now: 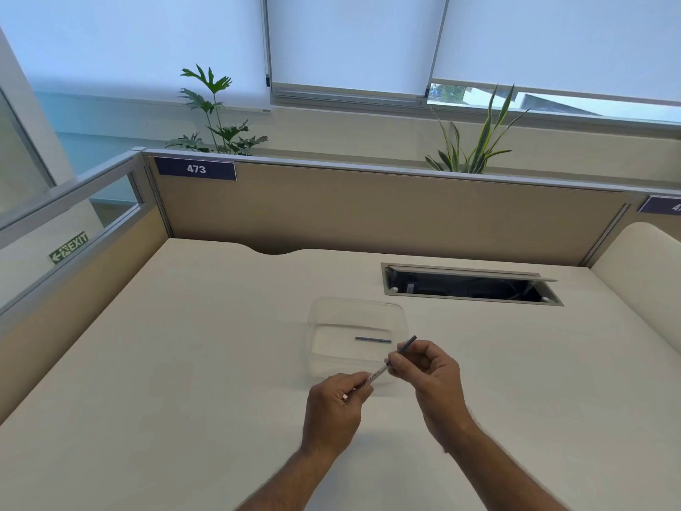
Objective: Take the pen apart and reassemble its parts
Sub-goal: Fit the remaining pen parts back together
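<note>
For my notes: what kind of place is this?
Most likely an open-plan office cubicle: a numbered partition label, a desk with a cable hatch, and an exit sign.

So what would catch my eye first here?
Two bare hands low in the middle: the left hand and right hand hold a pen between them. Just behind sits a clear plastic tub holding one thin dark stick. Two leafy plants rise behind the partition.

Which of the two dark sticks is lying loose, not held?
The dark stick inside the clear tub, lying flat. The other is pinched in the right hand, slanting up.
</note>
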A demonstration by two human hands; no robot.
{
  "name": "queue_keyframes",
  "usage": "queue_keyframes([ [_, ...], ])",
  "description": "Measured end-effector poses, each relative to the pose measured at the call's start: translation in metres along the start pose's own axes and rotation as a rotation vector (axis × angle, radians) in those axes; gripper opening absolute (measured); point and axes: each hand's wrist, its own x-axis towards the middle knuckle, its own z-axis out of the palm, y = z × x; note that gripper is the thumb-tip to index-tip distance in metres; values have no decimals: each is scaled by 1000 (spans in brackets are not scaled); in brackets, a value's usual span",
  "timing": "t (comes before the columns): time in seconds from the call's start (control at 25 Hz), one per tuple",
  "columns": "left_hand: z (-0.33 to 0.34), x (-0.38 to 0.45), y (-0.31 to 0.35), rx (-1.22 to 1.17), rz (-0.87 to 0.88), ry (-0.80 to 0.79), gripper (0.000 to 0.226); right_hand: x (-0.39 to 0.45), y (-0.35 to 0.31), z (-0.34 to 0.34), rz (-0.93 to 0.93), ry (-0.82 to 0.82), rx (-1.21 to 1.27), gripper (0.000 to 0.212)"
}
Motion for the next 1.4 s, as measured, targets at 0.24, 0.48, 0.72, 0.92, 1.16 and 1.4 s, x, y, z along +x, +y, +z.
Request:
queue_keyframes([
  [0.24,0,2,5,-24,0,-24,28,-1,2,0,142,-95,-64,8],
  [0.48,-1,1,1,-44,-34,-43,19,-7,7,-11,187,-98,-157,25],
  [0.72,-4,1,-1,-29,-49,-42,29,-6,18,-57,229,92,-543,11],
  [0.92,-2,1,-6,18,-9,-61,25,-10,30,-91,393,42,-1000,24],
  [1.16,-1,-2,-6,17,-3,-89,18,-16,39,-100,643,-96,-1124,37],
  [1.4,-3,-1,-5,46,-5,-102,28,-14,41,-98,688,-113,-997,10],
])
